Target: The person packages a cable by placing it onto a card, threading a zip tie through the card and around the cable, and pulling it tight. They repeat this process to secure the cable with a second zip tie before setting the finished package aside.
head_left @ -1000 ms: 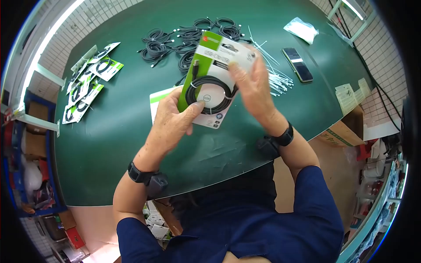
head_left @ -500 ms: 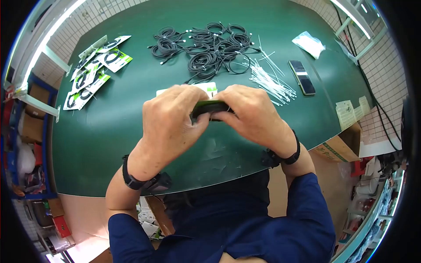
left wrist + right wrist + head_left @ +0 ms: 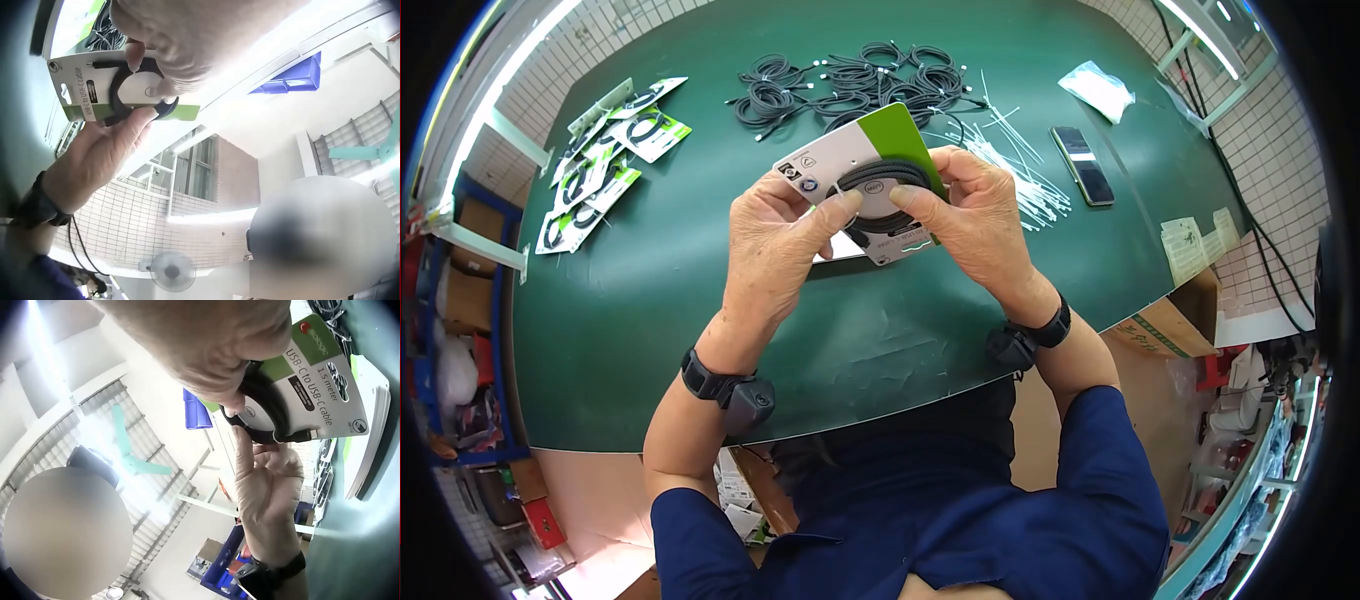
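A white and green cardboard package card (image 3: 830, 158), printed "USB-C to USB-C cable" in the right wrist view, is held up over the table between both hands. A black coiled cable (image 3: 885, 170) lies on its face. My left hand (image 3: 775, 240) grips the card's left side, thumb pressed on the coil and fingers behind. On the other side my right hand (image 3: 985, 215) pinches card and coil the same way, the two thumbs close together. Beneath them a stack of similar cards (image 3: 369, 419) lies on the table, mostly hidden in the head view.
Several black coiled cables (image 3: 860, 85) lie at the back of the green table (image 3: 650, 330). White cable ties (image 3: 1025, 190), a phone (image 3: 1083, 165) and a clear bag (image 3: 1097, 92) are to the right. Carded cables (image 3: 590, 195) lie piled at left. A cardboard box (image 3: 1175, 325) stands beyond the right edge.
The right hand has come onto the card's right side. The card was tipped edge-on between both hands, then turned round, so its printed hanger end now points down toward the person.
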### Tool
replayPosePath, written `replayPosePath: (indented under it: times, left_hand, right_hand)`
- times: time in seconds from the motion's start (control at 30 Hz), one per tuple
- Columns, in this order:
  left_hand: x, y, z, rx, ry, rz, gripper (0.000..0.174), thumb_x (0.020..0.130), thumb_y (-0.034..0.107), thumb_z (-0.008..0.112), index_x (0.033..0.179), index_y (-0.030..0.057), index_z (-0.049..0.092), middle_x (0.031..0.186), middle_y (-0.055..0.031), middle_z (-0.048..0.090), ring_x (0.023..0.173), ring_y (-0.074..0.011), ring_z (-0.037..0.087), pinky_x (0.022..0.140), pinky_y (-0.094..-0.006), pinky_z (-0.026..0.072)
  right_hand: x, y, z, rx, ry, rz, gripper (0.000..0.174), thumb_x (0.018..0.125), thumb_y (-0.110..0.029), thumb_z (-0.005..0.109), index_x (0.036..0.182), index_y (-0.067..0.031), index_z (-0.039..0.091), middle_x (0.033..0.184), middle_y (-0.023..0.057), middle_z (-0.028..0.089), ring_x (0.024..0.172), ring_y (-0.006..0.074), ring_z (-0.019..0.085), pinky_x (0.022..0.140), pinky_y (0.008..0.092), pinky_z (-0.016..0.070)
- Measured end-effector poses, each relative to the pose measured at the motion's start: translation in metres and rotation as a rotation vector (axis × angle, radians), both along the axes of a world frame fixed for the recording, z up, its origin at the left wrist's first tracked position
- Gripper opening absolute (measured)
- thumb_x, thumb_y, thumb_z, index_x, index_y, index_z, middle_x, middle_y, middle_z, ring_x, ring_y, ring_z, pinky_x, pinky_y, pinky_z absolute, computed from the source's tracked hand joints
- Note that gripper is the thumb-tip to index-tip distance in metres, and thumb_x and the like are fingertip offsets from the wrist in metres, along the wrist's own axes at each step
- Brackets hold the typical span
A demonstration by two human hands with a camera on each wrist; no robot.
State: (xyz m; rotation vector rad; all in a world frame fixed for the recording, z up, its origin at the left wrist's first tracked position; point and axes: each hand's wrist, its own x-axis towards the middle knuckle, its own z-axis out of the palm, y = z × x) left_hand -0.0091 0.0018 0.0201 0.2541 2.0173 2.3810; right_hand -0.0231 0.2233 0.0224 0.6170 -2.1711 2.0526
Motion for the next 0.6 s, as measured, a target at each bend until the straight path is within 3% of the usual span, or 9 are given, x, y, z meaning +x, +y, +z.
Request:
replayPosePath:
  times: [0.1, 0.33, 0.47, 0.57, 0.6]
  left_hand:
    - [-0.002, 0.006, -0.006, 0.142, 0.011, -0.060, 0.043, 0.095, 0.012, 0.078, 0.132, -0.0048, 0.062, 0.110, -0.0123, 0.074, 0.077, -0.0111, 0.068, 0.053, -0.0213, 0.0558]
    - [-0.001, 0.008, 0.002, 0.220, 0.030, -0.066, 0.030, 0.102, 0.008, 0.068, 0.129, -0.0038, 0.063, 0.114, -0.0143, 0.074, 0.086, -0.0170, 0.075, 0.058, -0.0245, 0.0644]
    - [-0.010, -0.004, 0.002, 0.260, 0.052, -0.087, 0.028, 0.102, 0.009, 0.068, 0.128, -0.0038, 0.063, 0.116, -0.0148, 0.073, 0.090, -0.0190, 0.076, 0.060, -0.0253, 0.0658]
    - [-0.013, -0.014, 0.001, 0.269, 0.124, -0.044, 0.031, 0.102, 0.010, 0.069, 0.128, -0.0045, 0.062, 0.117, -0.0155, 0.073, 0.092, -0.0197, 0.076, 0.061, -0.0259, 0.0665]
    - [-0.014, -0.016, 0.001, 0.281, 0.116, -0.042, 0.031, 0.102, 0.010, 0.069, 0.128, -0.0045, 0.062, 0.117, -0.0155, 0.073, 0.092, -0.0197, 0.076, 0.061, -0.0259, 0.0665]
  right_hand:
    - [-0.001, -0.004, -0.004, -0.028, -0.039, 0.038, 0.025, 0.094, -0.003, 0.077, 0.118, 0.0022, 0.072, 0.103, 0.0066, 0.076, 0.094, 0.0098, 0.070, 0.081, 0.0273, 0.0606]
    - [-0.006, 0.010, 0.001, 0.089, 0.081, -0.037, 0.022, 0.095, -0.007, 0.077, 0.115, 0.0021, 0.075, 0.098, 0.0037, 0.076, 0.087, 0.0095, 0.069, 0.076, 0.0255, 0.0592]
    - [-0.021, 0.046, 0.017, 0.279, 0.162, -0.173, 0.017, 0.096, -0.012, 0.076, 0.105, 0.0029, 0.077, 0.091, 0.0029, 0.076, 0.081, 0.0082, 0.067, 0.071, 0.0248, 0.0565]
    - [-0.022, 0.083, 0.013, 0.699, 0.143, -0.241, 0.018, 0.094, -0.014, 0.077, 0.098, 0.0027, 0.077, 0.084, 0.0047, 0.074, 0.075, 0.0086, 0.065, 0.067, 0.0259, 0.0538]
    - [-0.021, 0.091, 0.006, 0.712, 0.136, -0.237, 0.018, 0.094, -0.014, 0.077, 0.098, 0.0027, 0.077, 0.084, 0.0047, 0.074, 0.075, 0.0086, 0.065, 0.067, 0.0259, 0.0538]
